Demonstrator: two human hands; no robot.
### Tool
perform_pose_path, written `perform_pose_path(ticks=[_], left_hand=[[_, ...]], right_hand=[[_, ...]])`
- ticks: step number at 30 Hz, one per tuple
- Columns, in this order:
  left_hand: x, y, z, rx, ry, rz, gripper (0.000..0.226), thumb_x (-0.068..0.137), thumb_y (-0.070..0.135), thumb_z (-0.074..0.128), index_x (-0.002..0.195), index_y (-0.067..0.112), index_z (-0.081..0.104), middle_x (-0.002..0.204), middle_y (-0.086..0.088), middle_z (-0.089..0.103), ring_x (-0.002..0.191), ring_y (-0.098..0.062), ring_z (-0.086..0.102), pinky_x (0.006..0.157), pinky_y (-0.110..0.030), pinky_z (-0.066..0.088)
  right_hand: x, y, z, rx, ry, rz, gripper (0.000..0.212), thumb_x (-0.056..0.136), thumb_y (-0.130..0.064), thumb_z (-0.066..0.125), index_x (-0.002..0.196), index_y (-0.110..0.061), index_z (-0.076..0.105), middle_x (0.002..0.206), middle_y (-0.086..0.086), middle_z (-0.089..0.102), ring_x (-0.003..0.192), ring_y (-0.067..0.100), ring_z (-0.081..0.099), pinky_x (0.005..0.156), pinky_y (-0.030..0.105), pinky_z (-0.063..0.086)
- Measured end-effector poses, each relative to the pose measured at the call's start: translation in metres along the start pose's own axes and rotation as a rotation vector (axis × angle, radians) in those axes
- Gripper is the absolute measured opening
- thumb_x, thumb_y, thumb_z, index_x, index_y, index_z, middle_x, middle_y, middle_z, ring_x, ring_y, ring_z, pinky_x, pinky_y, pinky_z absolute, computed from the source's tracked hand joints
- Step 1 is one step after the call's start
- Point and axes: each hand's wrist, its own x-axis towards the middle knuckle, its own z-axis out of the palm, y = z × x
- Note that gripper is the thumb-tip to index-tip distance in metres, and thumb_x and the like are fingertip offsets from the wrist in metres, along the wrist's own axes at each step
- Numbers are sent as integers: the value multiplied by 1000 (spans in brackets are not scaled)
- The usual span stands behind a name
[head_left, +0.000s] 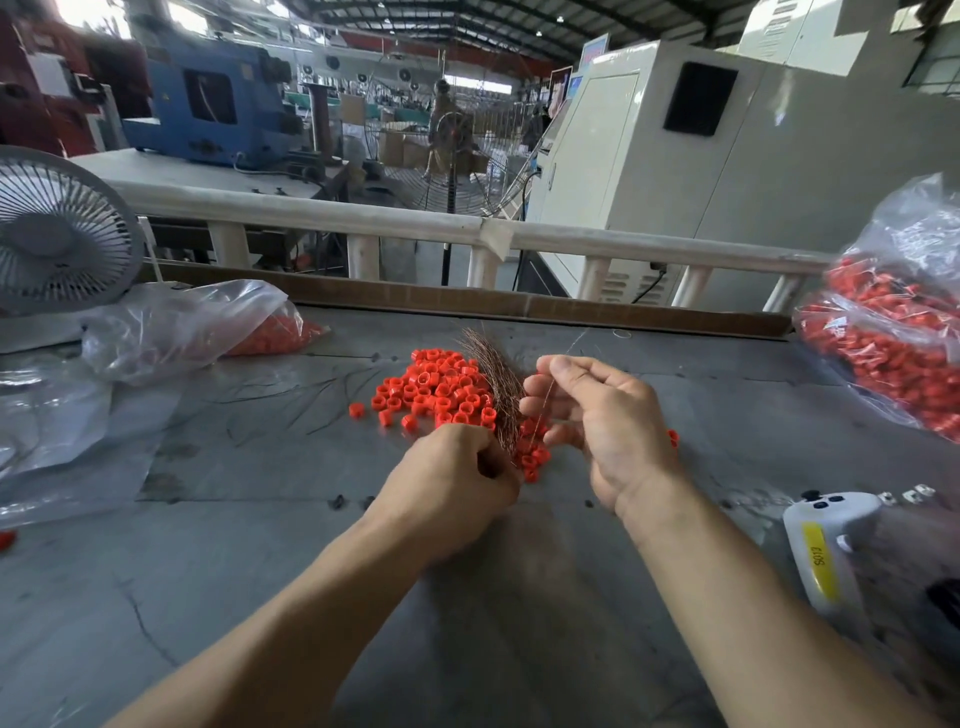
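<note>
Far left: round grey desk fan (57, 234), upright at the table's edge. Just right of it, crumpled clear plastic bag (171, 332) on its side, a clump of orange-red caps in its far end. Underneath all, grey metal tabletop (249, 582), scratched, with a brown cardboard strip (415, 297) along the far edge.

Near the middle: heap of small orange-red plastic ring caps (434, 391), loose on the tabletop, a few strays at its left fringe. Right against the heap, bundle of thin copper-brown wires (497, 387), fanned upward and away over the caps. Left hand (457, 486) below the heap, fingers curled tight round the bundle's lower end, knuckles touching the nearest caps.

Just right again: right hand (602, 415), palm turned toward the left hand, thumb and forefinger pinching a single fine wire strand (546, 402). Strand running from above the fingertips down past the palm toward more caps between the two hands. Remaining fingers loosely bent beside the bundle.

Lower right: white handheld device (826, 545) with a yellow label, flat on the table. Far right: bulging clear plastic bag (893, 338), packed with orange-red parts, well apart from both hands.
</note>
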Motion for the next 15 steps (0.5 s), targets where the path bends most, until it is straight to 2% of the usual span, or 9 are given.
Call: perform_pose_path(ticks=[2, 4, 7, 10, 13, 15], left_hand=[[0, 0, 0, -23, 15, 8, 32, 91, 43, 70, 67, 22, 64, 64, 6, 65, 57, -8, 57, 55, -30, 47], [1, -1, -3, 4, 94, 1, 36, 96, 46, 63, 74, 18, 65, 69, 2, 67, 64, -17, 62, 60, -35, 51], [3, -10, -12, 192, 262, -35, 16, 95, 39, 63, 87, 25, 68, 84, 9, 68, 82, -16, 61, 69, -34, 48], [7, -18, -21, 286, 329, -69, 7, 92, 32, 64, 94, 27, 68, 97, 7, 66, 96, -20, 61, 82, -36, 46], [13, -24, -27, 383, 357, -134, 18, 94, 36, 61, 109, 27, 67, 112, 0, 61, 110, -26, 57, 94, -40, 41], [15, -28, -29, 435, 354, -172, 25, 95, 37, 59, 116, 25, 66, 118, -4, 58, 113, -29, 56, 97, -42, 40]], right_hand=[[1, -3, -2, 60, 17, 13, 16, 104, -12, 58, 97, -8, 72, 80, 8, 77, 65, 18, 73, 42, 21, 48], [3, -3, -5, 84, 28, 23, 17, 104, -11, 57, 97, -8, 72, 76, 7, 75, 61, 16, 71, 41, 21, 48], [4, -1, -6, 63, 24, 52, 17, 103, -11, 58, 98, -7, 73, 77, 7, 75, 59, 15, 69, 41, 21, 47], [4, 2, -4, 38, 1, 84, 15, 103, -10, 59, 101, -6, 73, 79, 9, 75, 59, 14, 68, 40, 20, 46], [3, 2, -3, 27, -16, 89, 13, 102, -8, 60, 105, -5, 72, 78, 8, 75, 57, 14, 67, 40, 21, 46], [2, 1, -3, 16, -14, 84, 13, 102, -7, 59, 106, -5, 72, 77, 8, 75, 56, 14, 66, 40, 21, 46]])
